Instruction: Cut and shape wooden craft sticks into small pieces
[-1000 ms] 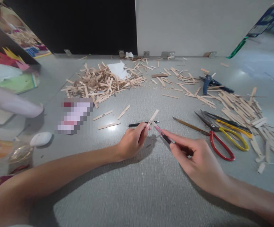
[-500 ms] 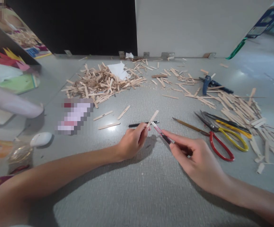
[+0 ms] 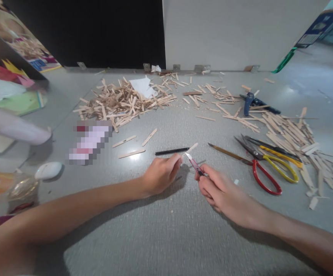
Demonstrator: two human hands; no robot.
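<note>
My left hand (image 3: 161, 174) is closed, pinching a thin wooden craft stick (image 3: 194, 147) whose far end points up and to the right. My right hand (image 3: 222, 191) grips a craft knife (image 3: 194, 164) with a pinkish body. The knife's pale blade is angled toward the stick, close to my left fingertips; whether it touches the wood I cannot tell. Just behind my left hand lies a black pen (image 3: 172, 151). Left of the pen are a few loose sticks, among them a plain stick (image 3: 132, 153) and one with a dark slot (image 3: 149, 137).
A heap of craft sticks (image 3: 117, 101) with white paper (image 3: 143, 87) lies at the back left. At right are red-and-yellow-handled scissors (image 3: 266, 178), a brown pointed tool (image 3: 226, 152), a yellow cutter (image 3: 282, 155), a dark blue tool (image 3: 248, 104) and scattered sticks (image 3: 287, 128). A white mouse (image 3: 49, 170) sits at left.
The stick in my left hand has tilted lower toward the right. My right hand has drawn its fingers in around the knife and shifted slightly left. A small pale chip now shows near my right hand.
</note>
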